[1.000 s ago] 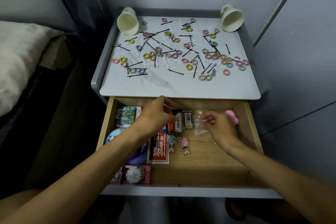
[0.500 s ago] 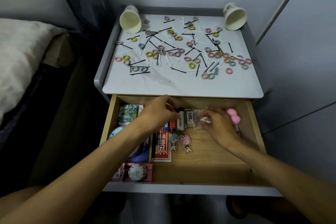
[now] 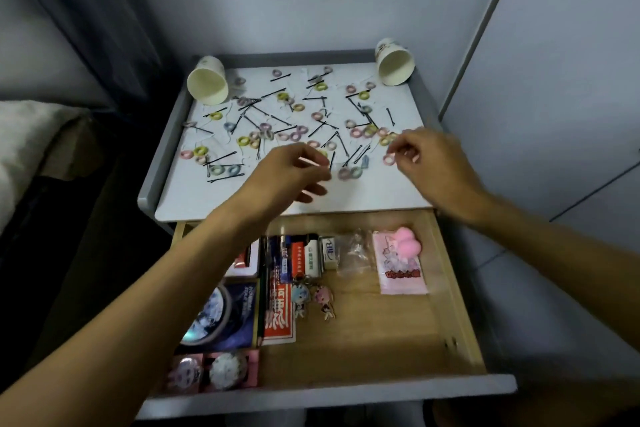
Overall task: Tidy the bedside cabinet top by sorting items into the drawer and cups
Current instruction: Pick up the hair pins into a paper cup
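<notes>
The white cabinet top (image 3: pixel 377 192) is strewn with several coloured hair ties (image 3: pixel 349 173) and black hairpins (image 3: pixel 225 178). Two paper cups lie on their sides at its back corners, the left cup (image 3: pixel 207 85) and the right cup (image 3: pixel 395 65). My left hand (image 3: pixel 294 173) hovers over the front middle of the top, fingers relaxed, holding nothing. My right hand (image 3: pixel 429 163) is over the right side, its bent fingertips just beside a pink hair tie (image 3: pixel 389 159). Below, the wooden drawer (image 3: pixel 381 340) stands pulled out.
The drawer holds erasers (image 3: pixel 329 251), a clear bag (image 3: pixel 356 250), a pink packet (image 3: pixel 401 267), keychains (image 3: pixel 313 298), cards and boxes on its left half. A bed (image 3: pixel 27 139) is at the left, a grey panel (image 3: pixel 554 80) close on the right.
Both hands have left the drawer and risen over the cabinet top, the left to the front middle, the right to the ties on the right. The view has moved closer.
</notes>
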